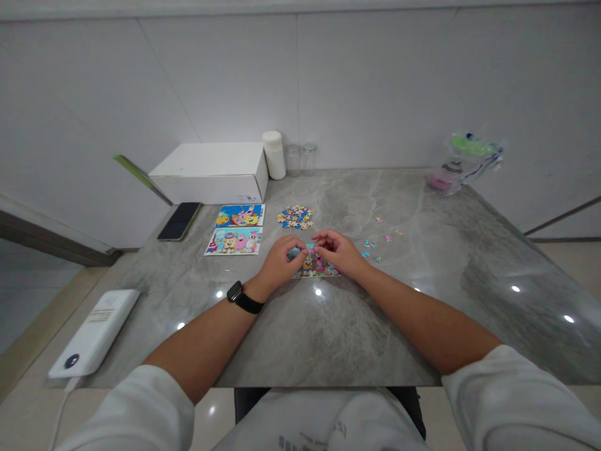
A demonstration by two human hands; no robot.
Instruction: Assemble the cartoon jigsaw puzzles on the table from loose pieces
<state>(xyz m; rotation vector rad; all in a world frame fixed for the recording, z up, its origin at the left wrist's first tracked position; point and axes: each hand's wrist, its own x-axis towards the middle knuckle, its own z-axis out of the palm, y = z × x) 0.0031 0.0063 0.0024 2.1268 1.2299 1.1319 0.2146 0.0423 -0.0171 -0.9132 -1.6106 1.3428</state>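
Note:
A small jigsaw puzzle [313, 268] with a colourful cartoon picture lies in front of me, partly covered by my fingers. Over its left side, my left hand [280, 260] is closed, thumb and index fingertips together; whatever is between them is too small to make out. Opposite it, my right hand [345, 252] pinches what looks like a small pink puzzle piece at the puzzle's upper edge, and its fingertips almost meet those of the left. Several loose blue pieces [370, 244] lie right of the puzzle. A pile of mixed puzzle pieces [295, 217] sits beyond my hands.
Two cartoon picture cards [233, 241] lie to the left, near a phone [180, 221]. Behind are a white box [211, 172], a white bottle [274, 155] and clear jars [308, 160]. A plastic bag [464, 163] stands back right; a power bank [96, 332] lies front left.

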